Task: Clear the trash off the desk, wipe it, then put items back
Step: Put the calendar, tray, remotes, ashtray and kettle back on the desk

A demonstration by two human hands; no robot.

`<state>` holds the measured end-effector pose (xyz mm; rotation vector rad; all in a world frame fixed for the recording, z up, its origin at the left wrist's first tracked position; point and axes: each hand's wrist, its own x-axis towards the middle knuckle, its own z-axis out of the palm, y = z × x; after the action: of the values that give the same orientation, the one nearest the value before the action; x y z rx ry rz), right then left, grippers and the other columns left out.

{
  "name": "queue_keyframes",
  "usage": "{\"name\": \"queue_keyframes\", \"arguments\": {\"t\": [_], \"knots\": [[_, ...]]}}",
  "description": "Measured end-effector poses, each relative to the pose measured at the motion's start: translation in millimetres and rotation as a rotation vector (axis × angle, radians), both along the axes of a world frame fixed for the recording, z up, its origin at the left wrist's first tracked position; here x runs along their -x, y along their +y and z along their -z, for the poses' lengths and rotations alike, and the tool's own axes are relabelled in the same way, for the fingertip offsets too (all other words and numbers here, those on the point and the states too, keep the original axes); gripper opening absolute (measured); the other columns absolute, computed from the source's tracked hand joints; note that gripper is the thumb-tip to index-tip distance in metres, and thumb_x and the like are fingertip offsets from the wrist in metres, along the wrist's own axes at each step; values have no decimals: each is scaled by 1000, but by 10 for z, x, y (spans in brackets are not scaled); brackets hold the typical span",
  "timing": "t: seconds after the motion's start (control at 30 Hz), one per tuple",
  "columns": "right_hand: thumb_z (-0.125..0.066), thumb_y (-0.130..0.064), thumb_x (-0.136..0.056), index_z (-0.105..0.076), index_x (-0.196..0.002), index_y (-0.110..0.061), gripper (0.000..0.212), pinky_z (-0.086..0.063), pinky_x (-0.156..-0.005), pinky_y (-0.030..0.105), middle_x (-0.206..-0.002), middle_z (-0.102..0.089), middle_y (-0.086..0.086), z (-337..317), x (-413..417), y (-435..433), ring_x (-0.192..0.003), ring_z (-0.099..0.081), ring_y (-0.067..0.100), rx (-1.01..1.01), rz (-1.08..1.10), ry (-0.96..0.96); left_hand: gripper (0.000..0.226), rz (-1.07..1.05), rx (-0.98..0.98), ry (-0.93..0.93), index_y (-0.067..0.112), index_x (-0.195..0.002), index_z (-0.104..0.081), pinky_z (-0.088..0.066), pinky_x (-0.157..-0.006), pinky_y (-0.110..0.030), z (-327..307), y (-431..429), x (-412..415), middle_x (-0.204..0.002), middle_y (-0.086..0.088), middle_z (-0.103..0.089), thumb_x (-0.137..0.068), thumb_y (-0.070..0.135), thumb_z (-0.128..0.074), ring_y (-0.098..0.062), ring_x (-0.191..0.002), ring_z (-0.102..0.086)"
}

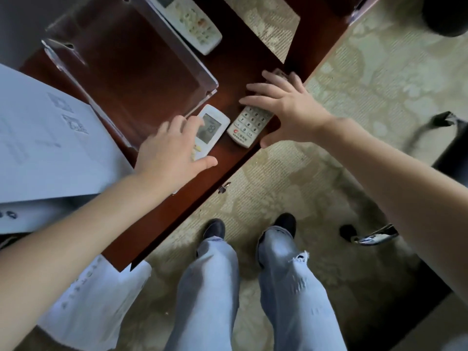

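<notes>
Display remote [211,126] near bench [240,62] front edge, under left grip [174,153]: fingers straight, flat on it. Keypad remote [249,125] just beside, at edge, under right grip [286,107]: fingers splayed, uncurled.

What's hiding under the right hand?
A white keypad remote lies on the desk under the right hand. Its number buttons show; the fingers cover most of its upper part.
</notes>
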<state>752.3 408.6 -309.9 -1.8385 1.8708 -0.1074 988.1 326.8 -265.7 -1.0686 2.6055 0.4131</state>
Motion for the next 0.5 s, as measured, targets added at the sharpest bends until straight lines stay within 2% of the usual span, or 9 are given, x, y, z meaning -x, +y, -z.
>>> {"name": "queue_keyframes", "arguments": {"t": [0.1,0.2,0.33,0.4,0.5], "knots": [[-79,-44,-63,-48,-133,-28,78,-4,-108,61,-134,-45,8,45,-19,-13,-136,-28,29,77,-10,54,79,54,58,-84,12,-134,-31,-46,-65,-41,41,51,7,-121,-12,-41,-77,53,-65,-32,-102,-52],[-82,-46,-56,-59,-121,-20,73,-18,-107,55,-112,-53,12,57,-19,63,-111,-48,33,122,0,67,81,82,47,-91,14,-140,-24,-49,-67,-39,67,102,14,-124,-14,-36,-79,42,-69,-31,-94,-58],[-75,-58,-57,-58,-118,-21,74,-40,-90,43,-105,-53,9,-43,-9,215,-96,-48,27,82,118,-46,82,54,-110,-21,21,-143,-23,-48,-76,-40,106,31,-9,-128,-9,-38,-79,30,-73,-30,-105,-55],[-64,-68,-55,-58,-119,-19,81,-41,-84,38,-106,-52,8,-157,-23,293,-95,-46,23,54,187,-111,79,28,-209,14,25,-142,-26,-47,-76,-39,77,-6,-15,-129,-5,-39,-78,30,-73,-28,-103,-55],[-70,-61,-59,-57,-119,-16,76,-44,-82,37,-108,-54,10,-384,-42,407,-98,-50,26,93,253,-145,78,-9,-297,69,30,-140,-30,-46,-74,-36,-122,-15,32,-130,-2,-38,-75,33,-74,-24,-99,-55]]}}
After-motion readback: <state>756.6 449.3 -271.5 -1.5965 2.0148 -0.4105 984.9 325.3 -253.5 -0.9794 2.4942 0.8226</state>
